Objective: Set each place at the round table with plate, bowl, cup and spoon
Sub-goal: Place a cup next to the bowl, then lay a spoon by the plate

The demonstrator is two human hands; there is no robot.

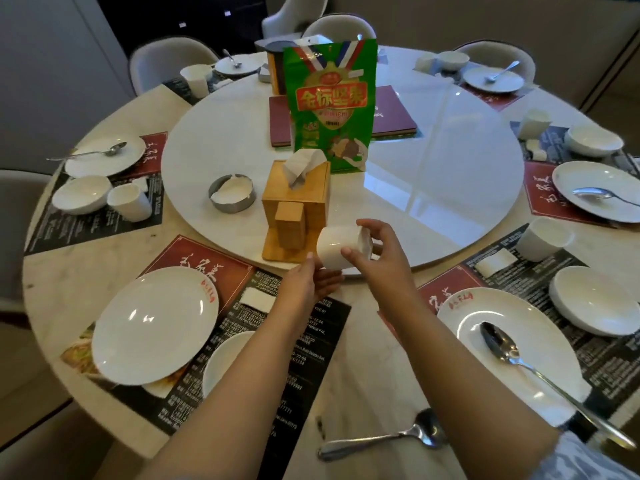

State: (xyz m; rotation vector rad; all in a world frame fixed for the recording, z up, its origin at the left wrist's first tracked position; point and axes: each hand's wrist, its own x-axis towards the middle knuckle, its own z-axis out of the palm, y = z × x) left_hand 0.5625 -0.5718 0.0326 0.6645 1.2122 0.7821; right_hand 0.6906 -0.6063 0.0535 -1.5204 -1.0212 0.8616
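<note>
Right hand (375,252) clamped on a white cup (341,244), tipped on its side, in the air just in front of the wooden tissue box (298,192). Left hand (304,284) open, fingers apart, just below the cup. Loose spoon (381,439) well nearer than the box, on bare table (62,271)

The near bowl (225,362) was half covered by the left forearm (242,393). The far-right plate (599,190) was cut by the frame edge. The placemat (311,341) print was too small to be read.
</note>
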